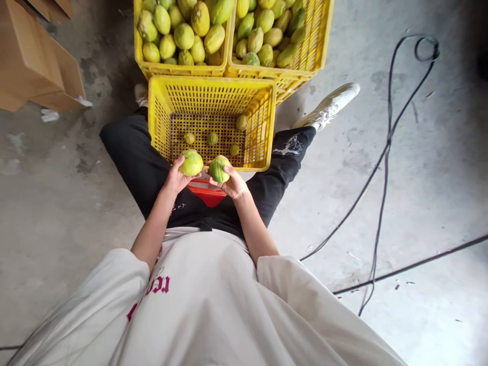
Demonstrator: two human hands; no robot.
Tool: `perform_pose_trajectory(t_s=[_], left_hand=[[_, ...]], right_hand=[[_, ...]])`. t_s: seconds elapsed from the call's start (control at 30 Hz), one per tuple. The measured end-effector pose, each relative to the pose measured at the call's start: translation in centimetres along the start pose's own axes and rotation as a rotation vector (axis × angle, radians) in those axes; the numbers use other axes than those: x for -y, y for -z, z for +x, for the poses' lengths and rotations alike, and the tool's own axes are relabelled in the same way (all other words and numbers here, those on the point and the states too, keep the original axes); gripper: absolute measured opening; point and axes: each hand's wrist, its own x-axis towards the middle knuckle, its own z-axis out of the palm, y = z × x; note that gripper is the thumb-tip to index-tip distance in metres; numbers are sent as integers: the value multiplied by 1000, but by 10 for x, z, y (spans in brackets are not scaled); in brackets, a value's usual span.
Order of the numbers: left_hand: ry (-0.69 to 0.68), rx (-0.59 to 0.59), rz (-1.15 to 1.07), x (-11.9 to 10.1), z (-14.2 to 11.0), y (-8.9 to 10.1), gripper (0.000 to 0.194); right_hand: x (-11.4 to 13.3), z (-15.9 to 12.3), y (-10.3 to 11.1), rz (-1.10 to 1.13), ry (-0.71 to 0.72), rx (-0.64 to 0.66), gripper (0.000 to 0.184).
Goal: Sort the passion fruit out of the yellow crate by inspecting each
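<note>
A yellow-green papaya [191, 162] rests in my left hand [176, 178], whose fingers curl round its side and underside. In my right hand [233, 184] is a rounder papaya [218, 170], greener and streaked, with the thumb pressed on its front. The two fruits are held side by side, a small gap apart, over the near rim of a yellow plastic crate [211, 83]. Inside that crate lie a few small fruits, among them a green one [212, 138] and a yellowish one [241, 122].
Behind stand two more yellow crates [142, 63] [322, 35] heaped with papayas. Part of a red seat or container [209, 195] shows between my legs. Cardboard boxes [38, 61] stand at the left. Black cables [389, 132] loop over the concrete floor at the right.
</note>
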Motion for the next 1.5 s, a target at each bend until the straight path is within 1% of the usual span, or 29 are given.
perform_pose_trajectory(t_s=[0.07, 0.2, 0.33, 0.4, 0.57, 0.67, 0.87, 1.0, 1.1, 1.23, 1.4, 1.5], left_hand=[[-9, 16, 5, -1, -1, -3, 47], [-5, 12, 11, -3, -3, -8, 47], [-1, -47, -10, -4, -2, -8, 49], [-10, -57, -32, -5, -3, -6, 51], [-36, -12, -91, -5, -5, -5, 43], [-13, -2, -76, -5, -5, -7, 41], [8, -101, -80, -4, -6, -13, 35], [2, -120, -92, -6, -7, -17, 31], [24, -112, -124, -8, -8, -18, 34], [35, -99, -132, -8, -7, -16, 37], [-5, -45, -103, -5, -4, -11, 36], [-47, 8, -87, -5, -5, -9, 31]], right_hand=[[1, 0, 0, -7, 3, 0, 39], [5, 1, -1, 58, -22, 4, 28], [6, 3, -1, 132, -46, 18, 32], [6, 4, 0, 144, -48, 18, 32], [3, 6, 7, 144, -33, -9, 32], [2, 6, 12, 138, 1, -42, 34], [-2, 9, 15, 112, -10, -66, 28], [-2, 10, 13, 113, 8, -97, 23], [1, 9, 11, 144, 39, -101, 24], [3, 8, 7, 149, 47, -61, 25], [0, 7, 6, 92, 60, -20, 25], [-3, 8, 10, 54, 72, -3, 30]])
